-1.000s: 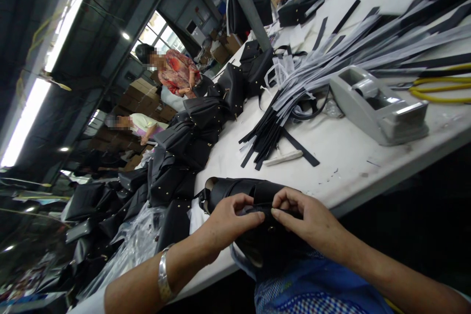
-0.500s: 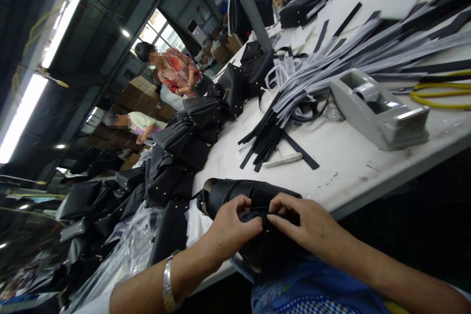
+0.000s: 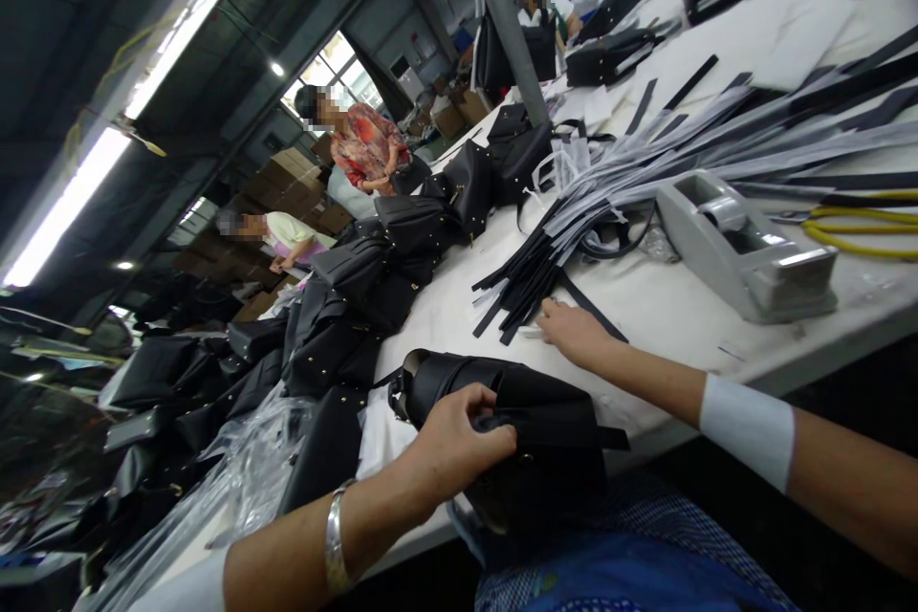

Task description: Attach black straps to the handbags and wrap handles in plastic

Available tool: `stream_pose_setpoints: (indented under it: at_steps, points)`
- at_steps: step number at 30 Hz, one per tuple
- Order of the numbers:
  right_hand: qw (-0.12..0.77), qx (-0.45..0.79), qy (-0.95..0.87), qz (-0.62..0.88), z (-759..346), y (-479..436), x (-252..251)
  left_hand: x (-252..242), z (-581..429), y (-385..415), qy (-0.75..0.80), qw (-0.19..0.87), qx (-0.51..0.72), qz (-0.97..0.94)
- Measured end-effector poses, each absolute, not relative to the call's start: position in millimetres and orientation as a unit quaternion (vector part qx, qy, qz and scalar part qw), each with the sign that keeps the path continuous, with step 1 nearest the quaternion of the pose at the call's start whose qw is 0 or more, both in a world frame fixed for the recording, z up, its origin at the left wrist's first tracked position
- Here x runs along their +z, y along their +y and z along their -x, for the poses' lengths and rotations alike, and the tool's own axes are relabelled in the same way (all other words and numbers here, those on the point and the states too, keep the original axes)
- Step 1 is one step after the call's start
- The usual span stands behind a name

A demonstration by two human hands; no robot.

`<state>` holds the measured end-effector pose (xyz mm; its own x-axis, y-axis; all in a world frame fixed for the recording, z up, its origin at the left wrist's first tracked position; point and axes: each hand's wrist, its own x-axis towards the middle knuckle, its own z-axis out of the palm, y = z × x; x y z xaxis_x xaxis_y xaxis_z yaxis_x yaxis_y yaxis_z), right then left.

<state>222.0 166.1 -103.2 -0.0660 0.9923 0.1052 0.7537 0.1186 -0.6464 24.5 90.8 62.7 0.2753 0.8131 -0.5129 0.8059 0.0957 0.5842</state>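
Note:
A black handbag (image 3: pixel 549 402) with small gold studs lies at the table's near edge, against my lap. My left hand (image 3: pixel 455 440) is closed on the upper edge of this bag, thumb and fingers pinching it. Over the table, my right hand (image 3: pixel 578 335) is closed around a small white-handled tool (image 3: pixel 529 333), most of it hidden under the fingers. Just beyond that hand lies a bundle of black straps (image 3: pixel 527 282), partly wrapped in white film. A short black tab (image 3: pixel 615 439) sticks out from the bag's right end.
A grey tape dispenser (image 3: pixel 753 253) stands on the white table (image 3: pixel 445 316) at right, near yellow-handled scissors (image 3: pixel 853 228). Black bags (image 3: pixel 359 268) pile up along the left, beside clear plastic (image 3: pixel 265 449). A metal post (image 3: pixel 513 38) rises behind. Co-workers (image 3: pixel 367 145) are farther back.
My right hand has let go of the bag's edge and reached forward onto the white-handled tool. My left hand still grips the bag. The view has shifted slightly.

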Motion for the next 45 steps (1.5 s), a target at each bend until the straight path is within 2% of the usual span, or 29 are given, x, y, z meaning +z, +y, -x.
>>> stream_pose_setpoints:
  at_steps: [6,8,10,12,15,19,27,45]
  points:
    - [0.386,0.271,-0.622,0.625,-251,132,-74,60,-25,92,0.602,0.438,0.008,-0.667]
    - [0.483,0.335,-0.554,0.589,-257,106,-61,60,-25,92,0.597,0.439,0.014,-0.671]
    - [0.621,0.46,-0.409,0.486,-256,76,-49,59,-25,92,0.593,0.434,0.016,-0.678]
    - [0.672,0.553,-0.293,0.397,-248,48,-42,59,-25,92,0.596,0.431,0.015,-0.677]
    - [0.647,0.629,-0.255,0.348,-230,17,-36,58,-25,92,0.594,0.446,0.019,-0.669]
    - [0.595,0.649,-0.303,0.365,-209,-3,-31,58,-27,92,0.584,0.443,0.019,-0.68]
    - [0.575,0.53,-0.422,0.458,-182,-4,-34,58,-24,91,0.577,0.447,0.017,-0.683]
    - [0.563,0.498,-0.443,0.489,-177,-10,-30,56,-21,87,0.569,0.446,0.035,-0.69]
